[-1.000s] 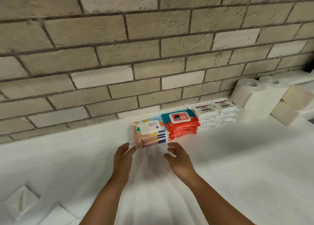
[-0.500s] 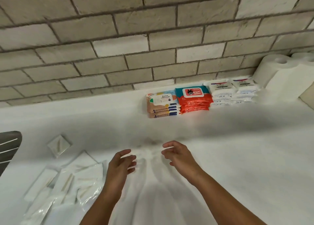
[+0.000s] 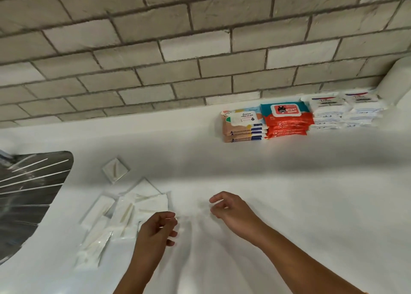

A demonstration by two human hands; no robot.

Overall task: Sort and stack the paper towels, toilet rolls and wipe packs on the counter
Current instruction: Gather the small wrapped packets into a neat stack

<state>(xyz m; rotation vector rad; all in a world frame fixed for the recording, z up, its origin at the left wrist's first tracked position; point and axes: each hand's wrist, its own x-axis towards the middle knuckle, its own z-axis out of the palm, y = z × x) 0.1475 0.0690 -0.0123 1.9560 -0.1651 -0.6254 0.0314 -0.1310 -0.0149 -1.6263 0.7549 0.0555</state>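
Both hands draw back from wipe pack stacks (image 3: 287,120): fingertips nearly at peach stack (image 3: 243,124) one second ago, stacks now well apart, far ahead and to right of right hand (image 3: 231,211). Left hand (image 3: 155,231) fingers go from straight to loosely curled, holding nothing. Pile of flat white sachets (image 3: 133,209), earlier far to left of left hand, now just beside it. Metal drainer (image 3: 29,193) comes into view, far to left of left hand. Toilet rolls leave view; only paper towel roll (image 3: 398,80) edge shows, far right of right hand.

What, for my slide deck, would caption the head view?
Left hand and right hand hover empty over the white counter near loose white packets; wipe packs sit stacked against the brick wall.
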